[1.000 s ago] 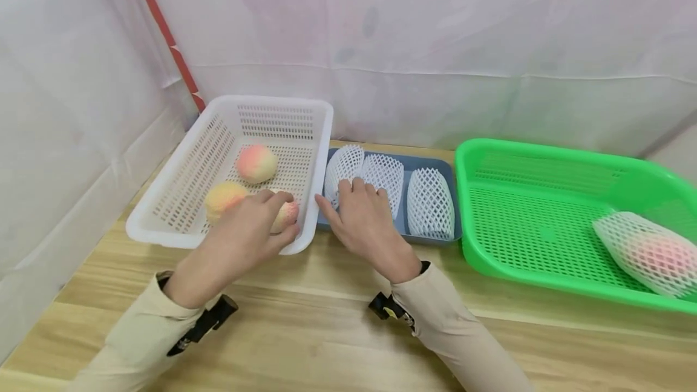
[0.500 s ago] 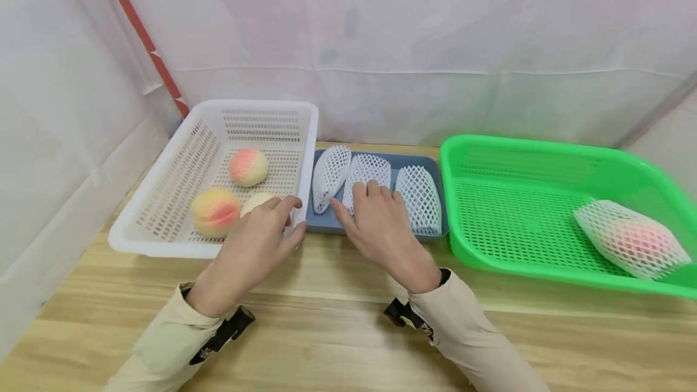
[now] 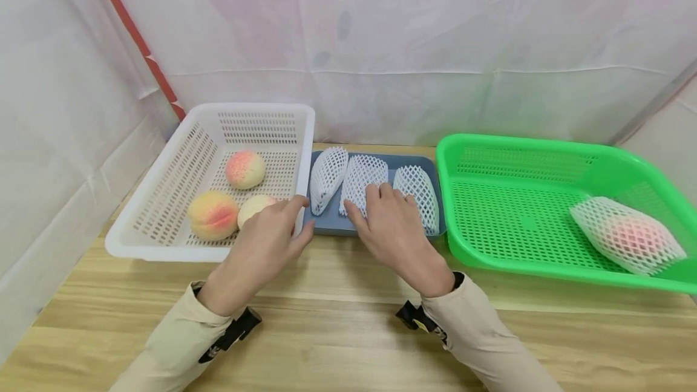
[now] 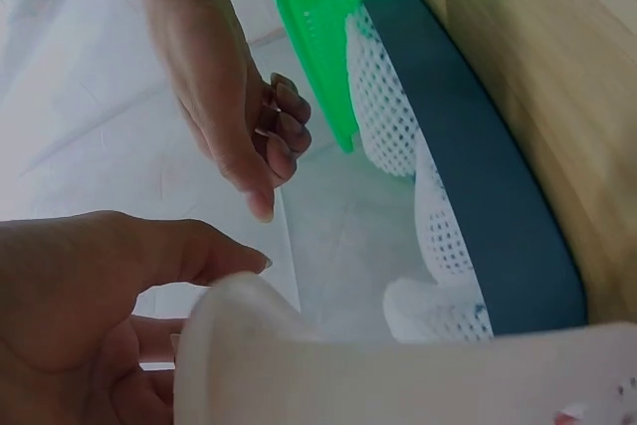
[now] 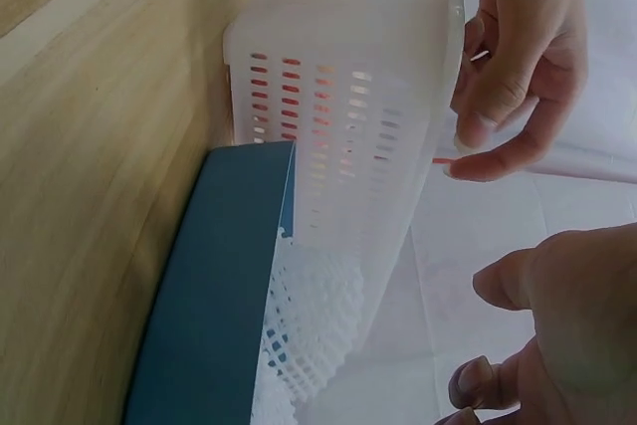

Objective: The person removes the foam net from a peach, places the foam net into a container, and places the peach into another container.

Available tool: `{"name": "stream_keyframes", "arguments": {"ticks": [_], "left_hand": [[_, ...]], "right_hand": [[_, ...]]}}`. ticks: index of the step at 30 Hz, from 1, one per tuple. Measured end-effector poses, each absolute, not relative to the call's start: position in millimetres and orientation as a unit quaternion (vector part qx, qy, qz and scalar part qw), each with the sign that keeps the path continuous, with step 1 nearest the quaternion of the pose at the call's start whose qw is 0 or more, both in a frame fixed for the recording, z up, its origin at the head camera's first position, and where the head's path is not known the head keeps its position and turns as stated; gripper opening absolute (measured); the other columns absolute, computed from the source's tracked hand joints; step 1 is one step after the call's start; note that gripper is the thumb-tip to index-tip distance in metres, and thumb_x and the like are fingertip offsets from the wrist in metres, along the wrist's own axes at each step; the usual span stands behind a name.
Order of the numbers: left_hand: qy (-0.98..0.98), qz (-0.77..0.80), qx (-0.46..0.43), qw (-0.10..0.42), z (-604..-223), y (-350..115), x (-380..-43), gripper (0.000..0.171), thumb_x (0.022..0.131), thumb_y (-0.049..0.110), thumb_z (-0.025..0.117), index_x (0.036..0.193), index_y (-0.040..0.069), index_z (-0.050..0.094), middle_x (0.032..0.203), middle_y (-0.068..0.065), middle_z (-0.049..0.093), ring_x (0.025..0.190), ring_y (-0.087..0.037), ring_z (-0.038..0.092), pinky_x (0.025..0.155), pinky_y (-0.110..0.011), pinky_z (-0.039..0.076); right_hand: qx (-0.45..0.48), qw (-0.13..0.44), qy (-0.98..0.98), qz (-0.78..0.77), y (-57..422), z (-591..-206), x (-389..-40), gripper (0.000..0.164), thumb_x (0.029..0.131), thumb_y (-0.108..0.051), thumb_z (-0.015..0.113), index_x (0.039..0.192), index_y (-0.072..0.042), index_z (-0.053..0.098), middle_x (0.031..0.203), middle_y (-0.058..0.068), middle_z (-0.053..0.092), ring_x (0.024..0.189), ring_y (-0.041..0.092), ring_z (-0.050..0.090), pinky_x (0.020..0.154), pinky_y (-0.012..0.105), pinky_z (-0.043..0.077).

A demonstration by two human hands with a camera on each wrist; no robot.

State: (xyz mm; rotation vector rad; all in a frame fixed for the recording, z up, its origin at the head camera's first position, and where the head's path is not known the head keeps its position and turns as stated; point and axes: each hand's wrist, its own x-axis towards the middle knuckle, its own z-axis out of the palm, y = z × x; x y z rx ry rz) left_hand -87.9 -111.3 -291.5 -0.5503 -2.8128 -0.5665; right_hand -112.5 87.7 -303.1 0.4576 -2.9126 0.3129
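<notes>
My left hand (image 3: 267,241) hovers over the near right corner of a white basket (image 3: 127,241), fingers loosely bent and holding nothing. In the left wrist view its thumb lies close to the basket rim; contact is unclear. Inside the basket are three peaches: a pink-cream one (image 3: 245,169), a yellow-red one (image 3: 213,215) and a pale one (image 3: 253,207) partly behind the hand. Above a blue-grey tray (image 3: 330,222) is my right hand (image 3: 395,231), relaxed, with nothing in it. Three white foam fruit nets lie there: left (image 3: 328,177), middle (image 3: 363,174) and right (image 3: 419,189).
To the tray's right stands a green basket (image 3: 517,268). It holds a peach in a foam net (image 3: 628,235). All the containers stand on a wooden table (image 3: 337,331) before a pale hanging cloth (image 3: 403,29).
The left hand has drawn back from the pale peach toward the basket's right rim. My right hand has shifted right over the tray, uncovering the left net. The whole view has swung slightly right.
</notes>
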Motion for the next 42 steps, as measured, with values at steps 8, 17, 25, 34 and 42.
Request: {"name": "stream_keyframes", "arguments": {"ticks": [8, 17, 25, 34, 42], "left_hand": [[-0.931, -0.18, -0.233, 0.217, -291, -93, -93, 0.02, 0.085, 0.013, 0.07, 0.101, 0.001, 0.066, 0.077, -0.01, 0.064, 0.059, -0.022, 0.059, 0.047, -0.038, 0.049], [-0.92, -0.198, -0.268, 0.205, -292, -73, -96, 0.015, 0.085, 0.015, 0.068, 0.096, 0.004, 0.067, 0.075, -0.005, 0.062, 0.058, -0.016, 0.057, 0.047, -0.03, 0.046], [-0.919, -0.225, -0.284, 0.156, -298, -60, -100, 0.015, 0.087, 0.015, 0.067, 0.099, 0.006, 0.068, 0.083, -0.007, 0.066, 0.066, -0.017, 0.06, 0.054, -0.03, 0.05], [-0.916, -0.232, -0.3, 0.13, -303, -48, -107, 0.017, 0.088, 0.016, 0.066, 0.1, 0.005, 0.067, 0.081, -0.005, 0.066, 0.068, -0.016, 0.06, 0.058, -0.03, 0.05], [-0.913, -0.274, -0.273, 0.127, -295, -29, -120, 0.019, 0.092, 0.016, 0.061, 0.107, 0.007, 0.066, 0.081, -0.001, 0.066, 0.065, -0.01, 0.059, 0.055, -0.024, 0.047]], "right_hand": [[0.136, 0.107, -0.98, 0.101, 103, -301, -111, 0.044, 0.099, -0.042, 0.048, 0.084, -0.001, 0.054, 0.079, 0.014, 0.054, 0.072, 0.032, 0.055, 0.066, 0.046, 0.046], [0.118, 0.107, -0.981, 0.11, 130, -293, -110, 0.039, 0.098, -0.037, 0.05, 0.085, 0.0, 0.052, 0.079, 0.015, 0.053, 0.07, 0.033, 0.054, 0.06, 0.045, 0.045], [0.107, 0.131, -0.977, 0.128, 148, -295, -109, 0.037, 0.099, -0.034, 0.05, 0.082, -0.001, 0.049, 0.075, 0.014, 0.05, 0.059, 0.03, 0.049, 0.049, 0.04, 0.04], [0.112, 0.148, -0.971, 0.148, 155, -300, -108, 0.034, 0.098, -0.032, 0.051, 0.08, -0.004, 0.048, 0.072, 0.01, 0.048, 0.057, 0.026, 0.046, 0.048, 0.036, 0.037], [0.117, 0.184, -0.961, 0.168, 169, -300, -108, 0.029, 0.097, -0.026, 0.054, 0.077, -0.006, 0.046, 0.066, 0.007, 0.044, 0.053, 0.022, 0.041, 0.046, 0.032, 0.032]]}}
